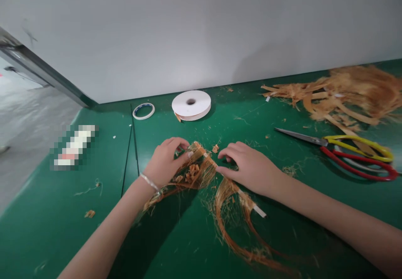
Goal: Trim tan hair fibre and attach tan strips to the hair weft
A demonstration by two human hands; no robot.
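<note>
A: Biggest first, pls. Backdrop?

B: Pale wall (176, 32), beyond grip. Green tabletop (63, 233) under it, prob. handy for spotting loose threads, being so dark.

A: Next size down?

B: Tan fibre pile (364, 90), far R of grip, heaped wallward, prob. to keep bulk out of the arms' way.

A: And in the grip?

B: Fibrous strip (209, 172), orange, stretched between both hands, w/ frayed loop trailing bodyward of R hand (248, 166). Pinched lightly at far end by L hand (165, 159), thumb vs. fingertips, seemingly as anchor. R hand unclenched: thumb against strip, fingers parted from it, maybe just guiding. Pressure? Can't tell.

A: Scissors?

B: Scissors (323, 142), R of grip, past R hand. Handles outward, blades aimed L; prob. parked within easy reach.

A: Smaller stuff?

B: White spool (197, 103), straight beyond grip, laid flat, prob. to stop rolling. Black rods (135, 141), L of grip, set aside, untouched. Tape ring (144, 117), beyond L hand, flat too, likely same reason.

A: Tiniest?

B: White end piece (259, 211) on strip, bodyward of R hand, poss. binding loose fibres. Orange curls (193, 173), just beside L hand, prob. lying as shed.
</note>
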